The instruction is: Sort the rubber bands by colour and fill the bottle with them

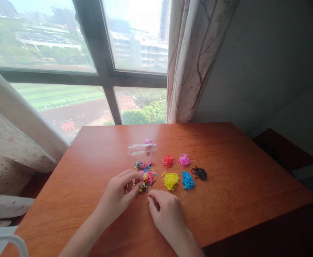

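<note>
A mixed pile of small coloured rubber bands (149,175) lies in front of my hands. My left hand (119,191) reaches over the pile's left side, thumb and forefinger drawn together at its edge; whatever they pinch is too small to make out. At the pile's near edge, my right hand (167,208) is curled with thumb and forefinger together, its grip too small to read. Sorted by colour to the right are red bands (168,161), pink bands (184,160), yellow bands (170,181), blue bands (188,180) and black bands (199,173).
Behind the piles, a clear plastic bottle (137,149) lies on its side beside a pink object (148,141). The wooden table (226,207) meets a window (108,80) at its far edge. Curtains (185,71) hang on both sides, and a white curved object (9,239) shows at lower left.
</note>
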Demonstrator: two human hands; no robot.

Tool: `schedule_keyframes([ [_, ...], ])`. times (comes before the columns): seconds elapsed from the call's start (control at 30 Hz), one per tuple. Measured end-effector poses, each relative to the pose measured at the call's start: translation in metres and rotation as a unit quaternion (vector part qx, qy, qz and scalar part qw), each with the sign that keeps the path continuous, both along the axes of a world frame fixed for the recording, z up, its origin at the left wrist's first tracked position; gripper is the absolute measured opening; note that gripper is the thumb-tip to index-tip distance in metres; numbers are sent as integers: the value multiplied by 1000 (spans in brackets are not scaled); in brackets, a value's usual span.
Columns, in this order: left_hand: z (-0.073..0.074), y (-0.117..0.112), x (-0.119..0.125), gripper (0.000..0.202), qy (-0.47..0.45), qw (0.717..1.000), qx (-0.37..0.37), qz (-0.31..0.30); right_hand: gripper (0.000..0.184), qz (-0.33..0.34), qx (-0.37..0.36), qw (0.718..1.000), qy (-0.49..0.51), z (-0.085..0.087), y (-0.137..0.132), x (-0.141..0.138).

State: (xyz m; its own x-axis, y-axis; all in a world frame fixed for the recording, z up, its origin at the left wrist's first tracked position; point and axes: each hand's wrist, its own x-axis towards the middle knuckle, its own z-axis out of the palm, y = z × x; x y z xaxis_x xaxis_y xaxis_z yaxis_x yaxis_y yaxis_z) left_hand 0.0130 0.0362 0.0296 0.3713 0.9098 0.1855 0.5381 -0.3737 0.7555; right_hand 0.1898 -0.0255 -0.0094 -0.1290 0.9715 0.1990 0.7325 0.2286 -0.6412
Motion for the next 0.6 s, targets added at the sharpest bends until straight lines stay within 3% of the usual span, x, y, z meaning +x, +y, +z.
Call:
schedule_keyframes([
  [0.2,22,30,30,12,24,997,58,-36,15,-26,-18,999,-30,1,1,-4],
  [0.33,28,54,57,11,55,992,86,-74,9,-60,-42,995,-64,4,4,-11],
  [0.6,14,90,94,9,129,986,82,-63,14,-73,-34,994,-72,5,7,-15],
])
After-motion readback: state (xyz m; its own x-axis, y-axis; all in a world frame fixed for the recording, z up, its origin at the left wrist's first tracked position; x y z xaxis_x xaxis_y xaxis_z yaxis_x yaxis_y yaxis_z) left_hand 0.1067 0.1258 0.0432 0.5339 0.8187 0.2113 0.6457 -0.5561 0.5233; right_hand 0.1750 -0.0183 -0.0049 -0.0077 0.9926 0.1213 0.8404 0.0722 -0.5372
